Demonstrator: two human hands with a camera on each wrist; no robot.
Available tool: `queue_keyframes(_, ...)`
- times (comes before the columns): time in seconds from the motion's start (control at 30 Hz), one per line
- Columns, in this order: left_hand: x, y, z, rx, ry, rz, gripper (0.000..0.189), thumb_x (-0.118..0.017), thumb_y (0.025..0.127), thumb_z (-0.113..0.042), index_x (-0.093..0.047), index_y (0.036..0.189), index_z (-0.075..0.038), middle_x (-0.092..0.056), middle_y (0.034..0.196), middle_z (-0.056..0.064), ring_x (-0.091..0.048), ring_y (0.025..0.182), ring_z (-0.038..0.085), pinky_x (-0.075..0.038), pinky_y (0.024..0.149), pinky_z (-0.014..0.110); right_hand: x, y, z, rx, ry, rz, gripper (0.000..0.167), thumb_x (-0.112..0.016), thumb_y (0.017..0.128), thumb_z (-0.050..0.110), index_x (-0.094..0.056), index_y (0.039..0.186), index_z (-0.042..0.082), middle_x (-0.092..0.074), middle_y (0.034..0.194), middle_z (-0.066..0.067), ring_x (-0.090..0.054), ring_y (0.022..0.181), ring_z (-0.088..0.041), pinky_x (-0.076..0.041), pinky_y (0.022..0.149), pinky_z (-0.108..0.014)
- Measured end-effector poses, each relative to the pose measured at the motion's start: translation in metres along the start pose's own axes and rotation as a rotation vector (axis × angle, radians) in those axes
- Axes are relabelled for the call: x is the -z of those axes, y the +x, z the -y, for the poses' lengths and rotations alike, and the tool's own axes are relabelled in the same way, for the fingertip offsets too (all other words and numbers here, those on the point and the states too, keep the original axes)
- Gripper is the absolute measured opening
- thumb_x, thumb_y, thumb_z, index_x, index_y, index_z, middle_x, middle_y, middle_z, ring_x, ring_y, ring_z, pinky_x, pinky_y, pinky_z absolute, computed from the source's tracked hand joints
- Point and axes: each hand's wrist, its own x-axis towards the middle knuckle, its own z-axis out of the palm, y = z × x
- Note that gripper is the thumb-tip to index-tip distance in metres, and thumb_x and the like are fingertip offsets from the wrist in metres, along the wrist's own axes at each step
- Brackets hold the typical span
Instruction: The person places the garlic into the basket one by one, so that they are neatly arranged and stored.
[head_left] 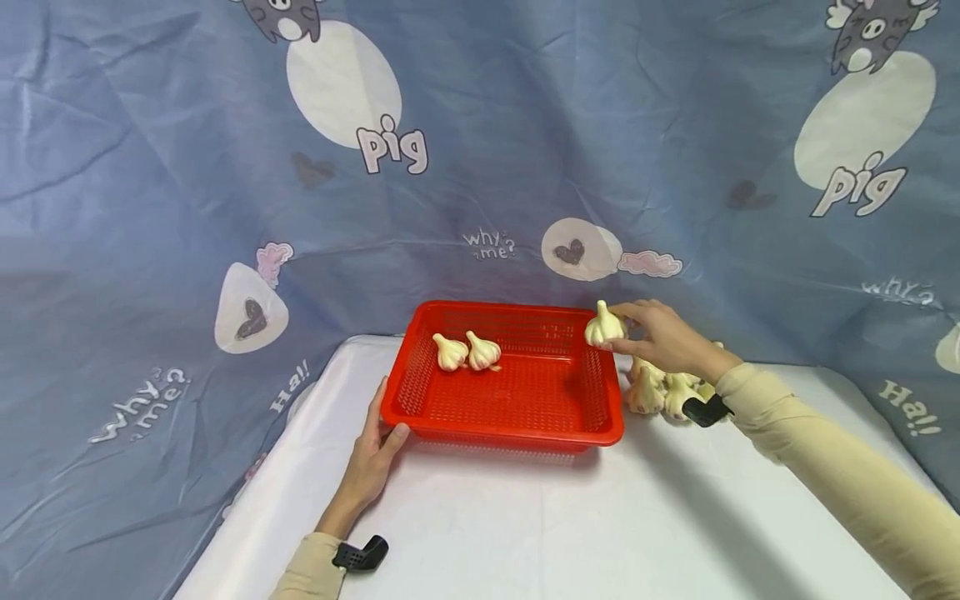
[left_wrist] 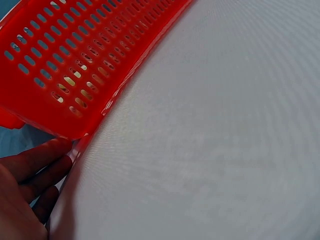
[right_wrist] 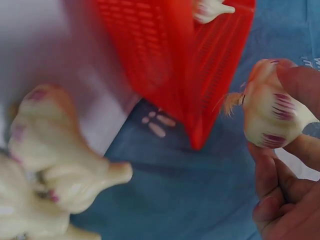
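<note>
A white-topped table (head_left: 480, 517) is spreading across the lower part of the head view, narrowing toward the middle of the frame. A red perforated basket (head_left: 495, 433) is resting on it around the centre, its long sides running left to right. Just right of the basket, a cluster of pale garlic bulbs (head_left: 647, 396) is lying on the table, crowding together
</note>
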Motion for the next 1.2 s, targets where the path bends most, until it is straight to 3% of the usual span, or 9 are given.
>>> queue_keyframes(0.2,-0.001,0.0,-0.001,0.005,0.008,0.003,0.082,-0.058,0.106,-0.021,-0.012,0.171,-0.038,-0.036,0.172,0.01,-0.06,0.138,0.036,-0.04,0.117,0.064,-0.009,0.021,0.003,0.018,0.048,0.001,0.055,-0.084,0.093,0.028,-0.069,0.135,-0.003,-0.075,0.106,-0.01,-0.065,0.094,-0.029,-0.052,0.086,-0.045)
queue_keyframes(0.4,0.0,0.0,-0.001,-0.014,0.017,-0.007,0.081,-0.058,0.105,-0.021,-0.014,0.172,-0.036,-0.04,0.17,0.014,-0.063,0.133,0.039,-0.042,0.114,0.067,-0.014,0.042,0.005,0.004,0.068,0.011,0.051,-0.086,0.091,0.026,-0.07,0.132,0.0,-0.068,0.089,-0.005,-0.058,0.081,-0.025,-0.045,0.074,-0.035)
queue_keyframes(0.67,0.0,0.001,0.0,0.0,0.01,-0.001,0.082,-0.059,0.106,-0.021,-0.013,0.172,-0.036,-0.044,0.167,0.012,-0.064,0.133,0.033,-0.04,0.116,0.064,-0.024,0.063,0.011,-0.018,0.11,0.014,0.053,-0.088,0.089,0.025,-0.069,0.131,0.0,-0.075,0.102,-0.011,-0.06,0.083,-0.025,-0.045,0.073,-0.032)
queue_keyframes(0.83,0.0,0.0,0.0,0.008,0.015,-0.008,0.083,-0.06,0.105,-0.023,-0.013,0.171,-0.038,-0.046,0.166,0.012,-0.065,0.132,0.033,-0.04,0.116,0.063,-0.031,0.074,0.019,-0.014,0.121,0.029,0.054,-0.085,0.091,0.022,-0.066,0.134,-0.004,-0.077,0.117,-0.018,-0.066,0.094,-0.029,-0.051,0.085,-0.04)
queue_keyframes(1.07,0.0,0.001,0.0,-0.014,0.007,-0.006,0.081,-0.058,0.106,-0.021,-0.013,0.172,-0.035,-0.039,0.17,0.013,-0.062,0.135,0.038,-0.038,0.117,0.068,-0.041,0.085,0.023,-0.001,0.109,0.052,0.052,-0.084,0.09,0.013,-0.063,0.133,-0.008,-0.075,0.117,-0.021,-0.067,0.095,-0.03,-0.054,0.086,-0.045)
queue_keyframes(1.2,0.001,0.0,-0.001,-0.019,0.001,-0.009,0.08,-0.058,0.105,-0.021,-0.014,0.172,-0.033,-0.039,0.17,0.014,-0.063,0.134,0.039,-0.038,0.116,0.069,-0.049,0.092,0.026,-0.033,0.101,0.081,0.055,-0.084,0.09,0.015,-0.063,0.136,-0.008,-0.074,0.123,-0.023,-0.069,0.105,-0.036,-0.055,0.093,-0.051)
